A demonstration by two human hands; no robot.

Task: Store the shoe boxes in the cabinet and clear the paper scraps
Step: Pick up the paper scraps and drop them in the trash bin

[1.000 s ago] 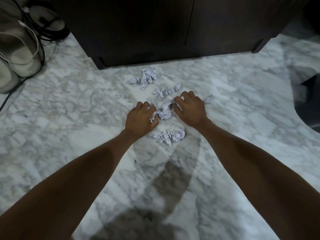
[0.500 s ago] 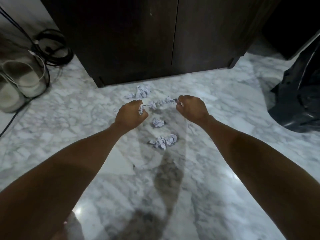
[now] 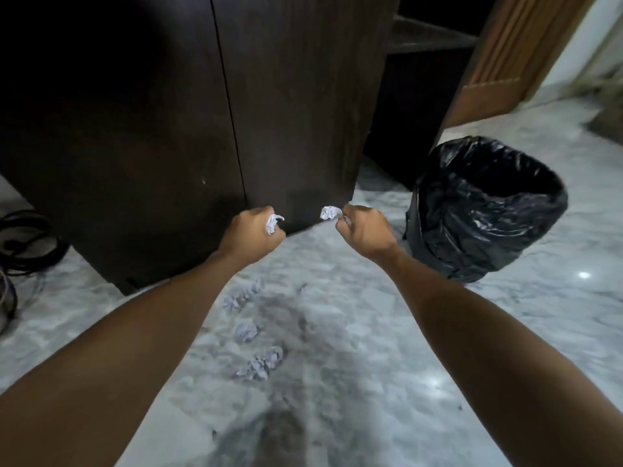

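Each fist has a crumpled paper scrap in it: the left hand (image 3: pixel 254 232) has its fingers curled round one wad (image 3: pixel 273 223), and the right hand (image 3: pixel 365 230) pinches another (image 3: pixel 329 213) at its fingertips, both held up off the floor in front of the dark cabinet (image 3: pixel 168 129). Below the arms, three more clumps of paper scraps lie on the marble floor (image 3: pixel 505 332): one nearest the cabinet's foot (image 3: pixel 241 296), one in the middle (image 3: pixel 247 331), and a larger bunch closest to the person (image 3: pixel 261 364).

The cabinet doors are shut and no shoe boxes are anywhere in sight, so I'd guess that half is done, though I can't see inside. To the right stands a bin lined with a black bag (image 3: pixel 485 210), open-mouthed and near the right hand. Seems the likely home for the two wads. After that, the three clumps on the floor remain to be gathered. Some black cables (image 3: pixel 27 237) lie coiled at the far left.
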